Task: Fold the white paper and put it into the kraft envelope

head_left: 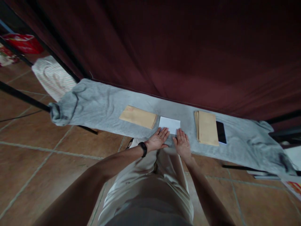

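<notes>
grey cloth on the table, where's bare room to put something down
Free: the grey cloth left of the left envelope stack, and right of the phone. Crowded: the middle, where both hands press the white paper beside the right envelope stack.

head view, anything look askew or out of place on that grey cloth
Mostly tidy. The left envelope stack lies at a slant, while the right envelope stack lies nearly straight. A dark phone sits against the right stack's edge. The grey cloth is bunched at both ends. Both hands, left hand and right hand, rest flat by the white paper.
</notes>
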Demonstrator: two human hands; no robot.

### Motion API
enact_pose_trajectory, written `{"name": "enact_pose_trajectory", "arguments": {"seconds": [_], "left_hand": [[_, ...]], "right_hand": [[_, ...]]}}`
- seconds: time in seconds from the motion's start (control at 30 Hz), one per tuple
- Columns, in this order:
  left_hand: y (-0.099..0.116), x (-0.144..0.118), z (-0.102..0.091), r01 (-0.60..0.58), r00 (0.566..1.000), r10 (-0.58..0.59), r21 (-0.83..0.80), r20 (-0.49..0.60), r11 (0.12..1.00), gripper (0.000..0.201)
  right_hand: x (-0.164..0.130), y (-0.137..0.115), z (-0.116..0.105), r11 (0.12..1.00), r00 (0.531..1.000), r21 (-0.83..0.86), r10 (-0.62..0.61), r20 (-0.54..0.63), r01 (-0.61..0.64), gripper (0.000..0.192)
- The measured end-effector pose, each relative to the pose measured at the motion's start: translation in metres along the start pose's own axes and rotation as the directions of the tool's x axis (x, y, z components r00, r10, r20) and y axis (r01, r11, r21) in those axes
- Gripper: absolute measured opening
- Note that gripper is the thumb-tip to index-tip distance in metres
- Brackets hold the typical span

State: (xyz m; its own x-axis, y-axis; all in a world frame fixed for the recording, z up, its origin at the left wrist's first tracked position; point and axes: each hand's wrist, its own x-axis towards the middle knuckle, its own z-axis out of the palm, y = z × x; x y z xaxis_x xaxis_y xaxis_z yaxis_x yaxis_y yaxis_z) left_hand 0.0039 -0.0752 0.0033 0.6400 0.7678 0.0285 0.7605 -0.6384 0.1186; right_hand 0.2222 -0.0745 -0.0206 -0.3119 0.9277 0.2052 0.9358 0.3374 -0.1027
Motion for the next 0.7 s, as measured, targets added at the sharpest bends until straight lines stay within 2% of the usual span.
{"name": "enact_pose_trajectory", "arguments": {"seconds": [0.27,0.4,0.57,0.7], "left_hand": [[0.000,0.001,-0.001,-0.005,1.000,0.006,0.027,-0.008,1.000,0.079],[0.001,0.001,-0.002,0.004,1.000,-0.004,0.031,0.002,1.000,0.081],[0.002,-0.002,-0.001,0.030,0.997,-0.031,-0.008,-0.065,1.000,0.077],[-0.002,0.002,-0.001,0.123,0.981,-0.130,-0.053,-0.142,0.991,0.057]], "right_hand": [[0.000,-0.002,0.001,1.000,1.000,-0.011,0.017,0.000,-0.017,0.061],[0.009,-0.004,-0.005,0.999,0.999,0.001,0.032,0.011,-0.032,0.057],[0.034,-0.005,-0.020,0.998,0.991,-0.060,-0.015,0.136,0.023,0.051],[0.049,-0.002,-0.034,0.991,0.958,-0.074,-0.088,0.272,0.112,0.048]]}}
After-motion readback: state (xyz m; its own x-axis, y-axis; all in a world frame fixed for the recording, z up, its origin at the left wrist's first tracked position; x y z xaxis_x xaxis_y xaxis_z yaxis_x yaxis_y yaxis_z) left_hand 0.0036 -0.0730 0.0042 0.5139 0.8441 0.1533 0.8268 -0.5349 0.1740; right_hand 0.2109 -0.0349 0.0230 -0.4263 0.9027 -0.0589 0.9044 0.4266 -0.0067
